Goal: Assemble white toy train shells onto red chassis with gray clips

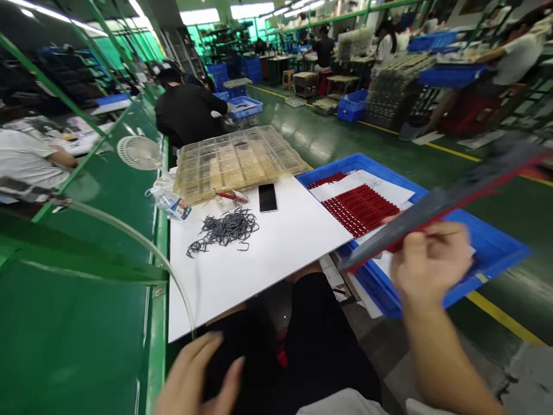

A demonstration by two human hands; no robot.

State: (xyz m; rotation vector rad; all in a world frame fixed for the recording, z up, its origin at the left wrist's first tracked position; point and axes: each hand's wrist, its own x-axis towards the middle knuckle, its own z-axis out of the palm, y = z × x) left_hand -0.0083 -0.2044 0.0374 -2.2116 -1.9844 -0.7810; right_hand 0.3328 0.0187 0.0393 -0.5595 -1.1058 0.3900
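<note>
My right hand (pixel 432 259) is raised over the blue crate at the right, its fingers closed round a long grey strip (pixel 415 216) with a red edge. Motion smears the strip, so I cannot tell its exact kind. Below it, rows of red slotted parts (pixel 360 207) lie on white paper in the blue crate (pixel 501 248). Low in front of my lap, my left hand (pixel 199 374) is blurred, its thumb and fingers apart with nothing between them. Nearest to it is the front of the white tabletop (pixel 224 282). A tangled pile of grey bent pieces (pixel 227 227) lies on that tabletop.
Behind the pile stand a yellowish divided tray (pixel 237 158), a plastic bottle (pixel 173 204) and a small white fan (pixel 139 153). A phone (pixel 267 197) and a red-handled tool (pixel 231 196) lie nearby. A clear tube (pixel 129 227) arcs across the left green frame. Several people sit farther off.
</note>
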